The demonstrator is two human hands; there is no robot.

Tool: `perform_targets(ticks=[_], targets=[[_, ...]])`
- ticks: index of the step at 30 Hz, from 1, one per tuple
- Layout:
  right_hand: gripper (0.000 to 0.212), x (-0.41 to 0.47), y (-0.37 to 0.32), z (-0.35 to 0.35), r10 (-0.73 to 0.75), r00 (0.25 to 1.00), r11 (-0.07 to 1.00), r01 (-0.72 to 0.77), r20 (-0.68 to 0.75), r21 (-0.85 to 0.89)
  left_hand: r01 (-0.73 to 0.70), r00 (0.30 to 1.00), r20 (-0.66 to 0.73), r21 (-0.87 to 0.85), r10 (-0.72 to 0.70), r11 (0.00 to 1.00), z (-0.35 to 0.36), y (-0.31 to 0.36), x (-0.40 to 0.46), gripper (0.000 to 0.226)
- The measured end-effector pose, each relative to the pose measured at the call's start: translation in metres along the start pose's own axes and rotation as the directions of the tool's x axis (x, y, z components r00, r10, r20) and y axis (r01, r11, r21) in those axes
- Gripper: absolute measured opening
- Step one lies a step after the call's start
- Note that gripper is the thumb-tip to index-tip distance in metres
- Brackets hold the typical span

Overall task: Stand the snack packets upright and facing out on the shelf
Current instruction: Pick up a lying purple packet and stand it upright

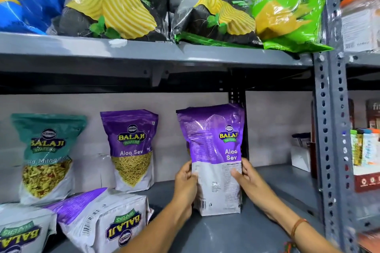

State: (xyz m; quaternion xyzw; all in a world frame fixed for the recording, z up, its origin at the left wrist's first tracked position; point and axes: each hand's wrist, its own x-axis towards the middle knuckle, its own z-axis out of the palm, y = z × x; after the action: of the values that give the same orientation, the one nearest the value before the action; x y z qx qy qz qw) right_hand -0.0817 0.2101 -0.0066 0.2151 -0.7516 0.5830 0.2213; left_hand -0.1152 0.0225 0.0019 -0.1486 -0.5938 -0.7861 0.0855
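A: Hands status?

B: Left hand (186, 181) and right hand (249, 178) both clamped on one purple Aloo Sev packet (213, 156), one hand per side edge, around mid-height. Left thumb on the near face, fingers curled behind. Right thumb also on the near face, fingers wrapped round the right edge. Neither hand open.

A: Packet state?

B: Upright, base touching the grey lower shelf (287, 187), right of centre. The face toward the camera carries fine print and a barcode low on the left. Top is crinkled and leaning slightly back.

A: Rest of the row?

B: A second purple Aloo Sev packet (131, 150) stands upright just left, front out, against the back wall. A teal mix packet (46, 158) stands further left, also front out. Two packets lie flat at the shelf front: a purple-and-white one (107, 220) with its logo upside down, and another (22, 230) at the far left edge, only partly in view.

A: Above?

B: Chip bags (115, 2) lean on the upper shelf (144, 51).
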Motion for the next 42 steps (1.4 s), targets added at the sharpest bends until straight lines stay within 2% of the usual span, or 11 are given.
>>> perform_targets(ticks=[3,7,12,15,17,21,24,27,29,33,42], targets=[[0.042,0.000,-0.004,0.003,-0.002,0.996,0.993,-0.008,-0.095,-0.114,0.089,0.996,-0.006,-0.067,-0.089,0.994,-0.001,0.004,0.003,0.042],[0.045,-0.018,-0.015,0.020,-0.089,0.855,0.954,-0.075,-0.511,-0.292,0.210,0.973,-0.040,-0.235,-0.225,0.949,-0.006,0.007,0.005,0.049],[0.044,-0.048,-0.021,0.047,0.159,0.969,0.958,-0.197,-0.187,-0.207,0.355,0.934,0.024,-0.130,-0.356,0.926,-0.002,0.003,-0.006,0.071],[0.072,-0.047,-0.026,0.047,0.196,0.972,0.939,-0.225,-0.133,-0.260,0.260,0.956,-0.142,0.008,-0.256,0.966,0.006,0.000,-0.025,0.065],[0.091,-0.043,-0.029,0.041,0.246,0.966,0.963,-0.252,-0.073,-0.091,0.140,0.940,-0.332,0.151,-0.083,0.979,0.010,-0.002,-0.042,0.055],[0.106,-0.033,-0.025,0.034,0.283,0.955,0.957,-0.287,-0.093,-0.038,0.033,0.973,-0.227,0.300,0.038,0.953,0.019,-0.001,-0.069,0.046],[0.092,-0.025,-0.021,0.026,0.338,0.928,0.941,-0.331,-0.160,0.068,-0.036,0.966,-0.235,0.297,0.109,0.954,0.017,-0.002,-0.058,0.032],[0.054,-0.019,-0.014,0.009,0.354,0.930,0.925,-0.333,-0.101,0.182,-0.053,0.957,-0.257,0.300,0.134,0.952,0.006,0.005,-0.032,0.015],[0.031,-0.018,-0.012,-0.002,0.379,0.922,0.909,-0.355,-0.081,0.217,0.038,0.991,-0.135,0.277,0.000,0.960,-0.002,0.008,-0.014,0.046],[0.027,-0.017,-0.002,-0.012,0.442,0.891,0.893,-0.428,-0.104,0.137,0.157,0.949,0.215,0.308,-0.230,0.938,-0.010,0.000,-0.001,0.080],[0.020,-0.011,0.014,-0.014,0.461,0.875,0.887,-0.460,-0.151,0.039,0.049,0.994,0.065,0.419,-0.084,0.907,0.004,-0.011,-0.023,0.107]])
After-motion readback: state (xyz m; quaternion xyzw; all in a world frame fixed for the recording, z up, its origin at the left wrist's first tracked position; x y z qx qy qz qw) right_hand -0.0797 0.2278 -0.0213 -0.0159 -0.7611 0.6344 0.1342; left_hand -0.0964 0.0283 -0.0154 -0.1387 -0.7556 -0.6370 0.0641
